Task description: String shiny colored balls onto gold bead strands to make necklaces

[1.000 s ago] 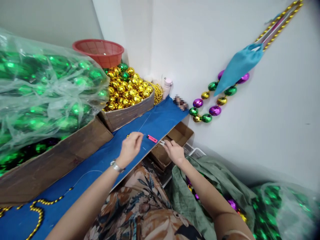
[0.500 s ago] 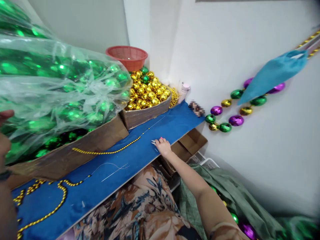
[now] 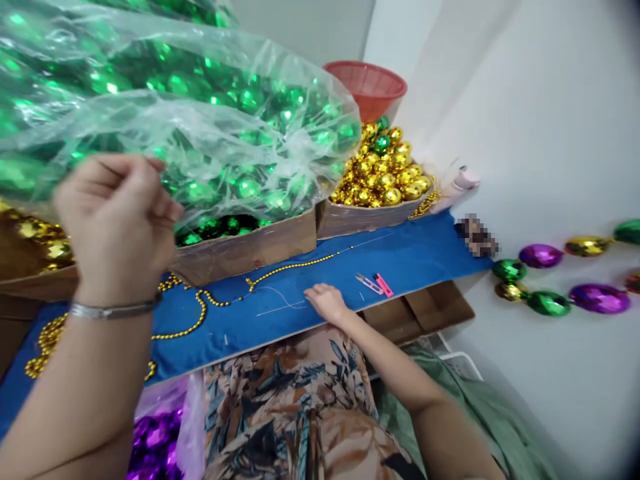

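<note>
My left hand [image 3: 120, 207] is raised in a fist before the clear plastic bag [image 3: 235, 127] of shiny green balls. Whatever its fingers may hold is hidden. Low on the blue cloth, my right hand [image 3: 327, 301] has bent fingers at the right end of a thin, straight needle [image 3: 280, 309]; whether they pinch it is unclear. Fine thread [image 3: 283, 293] loops from there toward gold bead strings [image 3: 200, 320]. Another gold bead string [image 3: 295, 265] lies along the boxes. Thread snips [image 3: 369, 285] rest to the right, beside a pink-handled tool [image 3: 384, 285].
Cardboard boxes [image 3: 250, 248] line the back of the blue-covered table [image 3: 425, 247], one heaped with gold balls [image 3: 390, 177]. Behind that heap stands a red basket [image 3: 370, 87]. Purple balls [image 3: 157, 440] fill a bag below. Large bead garlands [image 3: 550, 303] hang at the right wall.
My right hand has let go of the snips and moved left to the needle. My left hand has come further into view. The camera has turned left.
</note>
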Action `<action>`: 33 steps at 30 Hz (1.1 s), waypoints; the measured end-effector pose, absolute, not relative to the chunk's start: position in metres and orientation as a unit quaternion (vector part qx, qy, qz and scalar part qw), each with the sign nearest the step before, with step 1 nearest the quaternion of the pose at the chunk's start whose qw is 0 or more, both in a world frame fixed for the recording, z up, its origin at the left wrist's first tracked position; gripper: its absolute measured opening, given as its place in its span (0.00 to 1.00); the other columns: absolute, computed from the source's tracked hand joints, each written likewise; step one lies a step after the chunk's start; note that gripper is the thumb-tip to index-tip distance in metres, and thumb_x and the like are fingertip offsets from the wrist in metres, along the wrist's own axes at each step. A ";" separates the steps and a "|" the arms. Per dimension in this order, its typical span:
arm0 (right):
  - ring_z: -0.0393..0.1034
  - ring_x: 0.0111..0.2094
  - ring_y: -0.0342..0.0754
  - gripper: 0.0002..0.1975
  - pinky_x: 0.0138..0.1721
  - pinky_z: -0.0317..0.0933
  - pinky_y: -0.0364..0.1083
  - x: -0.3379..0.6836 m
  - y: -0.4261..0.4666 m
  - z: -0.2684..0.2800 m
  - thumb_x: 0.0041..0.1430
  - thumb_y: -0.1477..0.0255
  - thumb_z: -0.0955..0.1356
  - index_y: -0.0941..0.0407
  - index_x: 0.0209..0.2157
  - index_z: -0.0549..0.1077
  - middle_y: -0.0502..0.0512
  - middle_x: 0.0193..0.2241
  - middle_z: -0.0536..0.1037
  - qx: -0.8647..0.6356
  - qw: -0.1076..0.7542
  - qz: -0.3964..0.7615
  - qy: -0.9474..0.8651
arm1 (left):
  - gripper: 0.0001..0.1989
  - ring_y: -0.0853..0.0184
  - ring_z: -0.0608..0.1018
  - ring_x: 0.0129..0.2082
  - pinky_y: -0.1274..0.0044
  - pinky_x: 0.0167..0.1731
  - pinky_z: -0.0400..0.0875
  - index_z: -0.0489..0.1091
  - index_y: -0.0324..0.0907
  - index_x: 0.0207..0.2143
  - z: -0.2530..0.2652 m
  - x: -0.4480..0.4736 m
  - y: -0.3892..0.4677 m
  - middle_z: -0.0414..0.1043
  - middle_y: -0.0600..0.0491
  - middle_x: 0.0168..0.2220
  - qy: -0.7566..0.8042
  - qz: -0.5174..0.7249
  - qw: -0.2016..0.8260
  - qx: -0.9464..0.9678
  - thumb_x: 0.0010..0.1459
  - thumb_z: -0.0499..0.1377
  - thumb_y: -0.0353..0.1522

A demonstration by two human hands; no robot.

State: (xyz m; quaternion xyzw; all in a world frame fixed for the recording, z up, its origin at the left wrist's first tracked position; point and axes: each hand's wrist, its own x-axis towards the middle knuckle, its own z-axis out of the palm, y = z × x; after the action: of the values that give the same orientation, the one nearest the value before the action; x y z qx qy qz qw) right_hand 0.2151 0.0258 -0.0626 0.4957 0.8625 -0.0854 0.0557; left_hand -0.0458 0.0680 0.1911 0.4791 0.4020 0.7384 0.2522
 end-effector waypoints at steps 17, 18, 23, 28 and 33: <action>0.65 0.43 0.53 0.10 0.41 0.58 0.50 0.176 0.021 -0.064 0.62 0.81 0.61 0.60 0.41 0.73 0.63 0.39 0.75 0.361 0.120 -0.027 0.924 | 0.16 0.79 0.60 0.18 0.84 0.17 0.58 0.74 0.37 0.31 0.027 -0.036 -0.030 0.65 0.58 0.24 0.508 0.575 0.602 0.219 0.42 0.71 0.38; 0.65 0.44 0.53 0.10 0.42 0.58 0.50 0.185 0.023 -0.057 0.62 0.81 0.62 0.60 0.40 0.73 0.63 0.39 0.75 0.376 0.123 -0.023 0.918 | 0.17 0.80 0.59 0.18 0.85 0.16 0.56 0.74 0.37 0.30 0.026 -0.036 -0.032 0.65 0.58 0.24 0.511 0.573 0.603 0.216 0.41 0.71 0.38; 0.68 0.41 0.57 0.11 0.40 0.59 0.52 0.236 0.039 -0.013 0.59 0.83 0.61 0.60 0.36 0.74 0.68 0.36 0.75 0.500 0.118 0.013 0.858 | 0.17 0.81 0.56 0.16 0.85 0.14 0.51 0.73 0.38 0.29 0.024 -0.032 -0.044 0.66 0.58 0.25 0.516 0.570 0.605 0.210 0.41 0.71 0.39; 0.71 0.40 0.52 0.10 0.40 0.63 0.48 0.235 0.023 0.025 0.67 0.74 0.59 0.58 0.41 0.71 0.63 0.38 0.76 0.553 -0.020 -0.028 0.832 | 0.15 0.80 0.56 0.17 0.86 0.16 0.52 0.75 0.39 0.31 0.025 -0.021 -0.057 0.60 0.60 0.21 0.511 0.571 0.604 0.217 0.45 0.69 0.40; 0.75 0.35 0.46 0.08 0.37 0.70 0.45 0.186 -0.024 0.042 0.65 0.65 0.64 0.55 0.39 0.69 0.54 0.35 0.78 0.456 -0.439 -0.344 0.694 | 0.14 0.80 0.57 0.18 0.85 0.16 0.54 0.77 0.39 0.30 0.034 -0.007 -0.071 0.65 0.57 0.23 0.503 0.584 0.598 0.217 0.44 0.70 0.39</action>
State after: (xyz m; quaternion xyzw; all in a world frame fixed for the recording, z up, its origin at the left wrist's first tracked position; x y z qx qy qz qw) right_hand 0.1860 -0.0238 0.0415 0.4561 0.6935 -0.3437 -0.4392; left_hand -0.0074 -0.0710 0.0340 0.2173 0.5034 0.5844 0.5982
